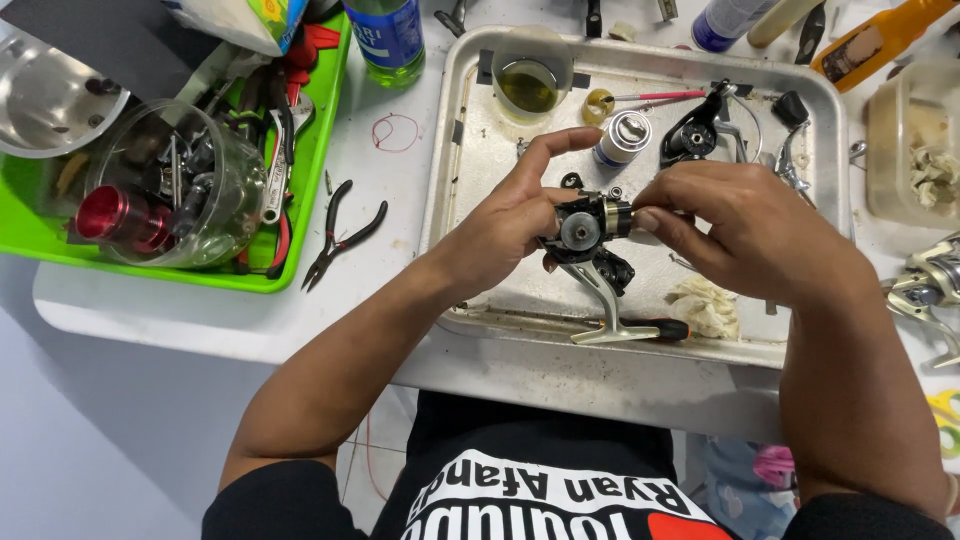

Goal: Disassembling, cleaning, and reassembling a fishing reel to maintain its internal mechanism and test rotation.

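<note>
My left hand (510, 215) grips a black and silver fishing reel body (585, 235) above a metal tray (460, 180). Its silver foot (605, 310) points down toward me. My right hand (740, 225) pinches the gold and black front end of the reel with its fingertips. A silver spool (622, 138) and a black reel part with a wire bail (700, 130) lie on the tray just behind my hands. A crumpled cloth scrap (705, 305) rests on the tray under my right wrist.
A small cup of yellowish oil (527, 85) stands at the tray's back. Black pliers (340, 235) lie on the white table to the left. A green tray (300, 190) holds tools and a clear tub with a red part (120, 215). Another silver reel (930, 285) sits far right.
</note>
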